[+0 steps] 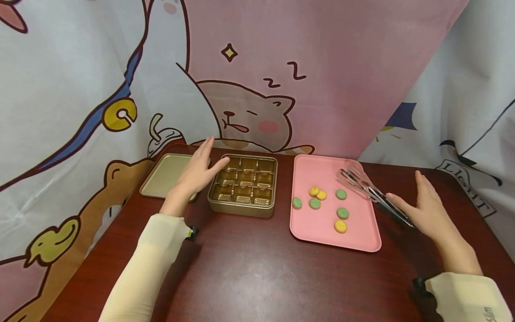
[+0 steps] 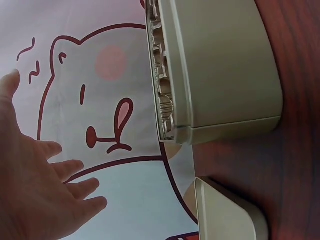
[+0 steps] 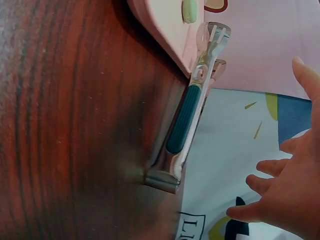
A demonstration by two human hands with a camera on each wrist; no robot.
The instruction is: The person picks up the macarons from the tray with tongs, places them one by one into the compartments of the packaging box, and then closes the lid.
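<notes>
My left hand (image 1: 196, 173), fingers straight and thumb spread, hovers over the gap between a metal tin (image 1: 241, 208) and its flat lid (image 1: 164, 174). The tin stands uncovered, fitted with a gold insert split into several square compartments. In the left wrist view the same hand (image 2: 42, 187) holds nothing. To the right, my right hand (image 1: 430, 212) is spread beside the handle end of a pair of tongs (image 1: 387, 205). The tongs' clear tips lie over the right side of a pink tray (image 1: 315, 230). Nothing is in the right hand (image 3: 290, 175) either.
On the tray lie several small green discs (image 1: 342, 213) and three yellow discs (image 1: 340, 226), two of these overlapping. Everything stands on a dark red wooden table (image 1: 249, 268). A cartoon-printed cloth (image 1: 342, 67) hangs right behind the table's back edge.
</notes>
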